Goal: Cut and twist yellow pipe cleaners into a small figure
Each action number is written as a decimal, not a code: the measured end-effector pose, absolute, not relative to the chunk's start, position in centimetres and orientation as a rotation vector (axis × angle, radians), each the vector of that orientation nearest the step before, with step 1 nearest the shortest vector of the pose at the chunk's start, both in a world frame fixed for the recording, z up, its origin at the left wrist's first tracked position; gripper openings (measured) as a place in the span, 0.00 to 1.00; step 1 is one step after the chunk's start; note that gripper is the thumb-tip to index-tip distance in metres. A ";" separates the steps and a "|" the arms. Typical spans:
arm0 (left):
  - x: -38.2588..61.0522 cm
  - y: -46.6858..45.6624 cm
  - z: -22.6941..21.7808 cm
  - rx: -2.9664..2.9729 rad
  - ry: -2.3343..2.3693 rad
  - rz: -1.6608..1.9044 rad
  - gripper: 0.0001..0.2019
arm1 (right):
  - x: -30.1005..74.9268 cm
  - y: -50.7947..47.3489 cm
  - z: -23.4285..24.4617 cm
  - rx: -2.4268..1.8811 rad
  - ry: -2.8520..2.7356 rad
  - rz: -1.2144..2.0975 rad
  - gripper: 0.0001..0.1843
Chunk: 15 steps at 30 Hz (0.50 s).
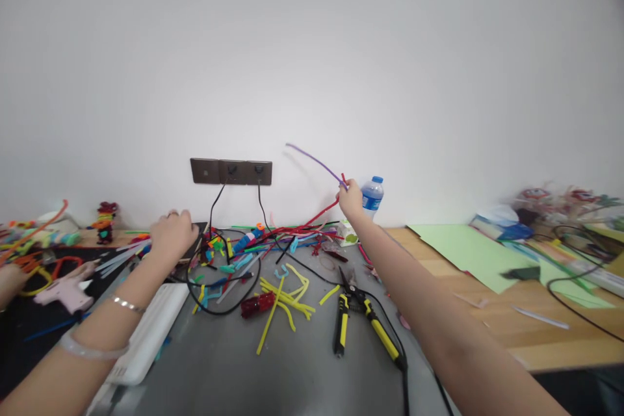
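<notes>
My right hand (351,200) is raised in front of the wall, its fingers closed on a purple pipe cleaner (314,159) that points up to the left. A red pipe cleaner (324,210) runs from the same hand down toward a tangle on the grey desk mat (209,364). My left hand (174,237) is low at the back left, its fingers curled and their tips hidden, beside a dark flat object; what it grips is out of sight. Yellow pipe cleaners (287,299) and yellow-black pliers (358,312) with parted handles lie between my arms.
A water bottle (373,197) stands by the wall. Cables drop from the socket panel (231,171). A white power strip (156,331) lies under my left forearm. At far left another person's hand (10,283) is near a pink glue gun (65,289). Green paper (463,250) covers the right side.
</notes>
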State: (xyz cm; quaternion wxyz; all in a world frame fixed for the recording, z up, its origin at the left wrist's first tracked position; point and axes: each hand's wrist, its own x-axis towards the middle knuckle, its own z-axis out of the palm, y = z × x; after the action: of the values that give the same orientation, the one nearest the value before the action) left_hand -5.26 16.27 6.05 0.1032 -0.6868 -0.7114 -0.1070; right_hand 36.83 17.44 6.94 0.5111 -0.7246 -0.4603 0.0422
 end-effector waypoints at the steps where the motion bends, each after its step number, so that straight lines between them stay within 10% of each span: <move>1: -4.0 15.9 6.7 -2.055 -1.983 -0.384 0.19 | 37.0 17.5 6.5 -1.763 -1.085 0.109 0.11; 15: 4.9 19.2 -2.0 -2.650 -1.925 -0.198 0.20 | 32.8 18.3 1.2 -2.193 -1.299 0.248 0.10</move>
State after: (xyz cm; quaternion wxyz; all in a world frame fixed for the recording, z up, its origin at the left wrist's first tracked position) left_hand 4.90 19.15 -1.97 -0.0699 -0.8056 -0.5853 -0.0601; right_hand 32.84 18.27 1.16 0.2862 -0.8205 -0.4861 0.0926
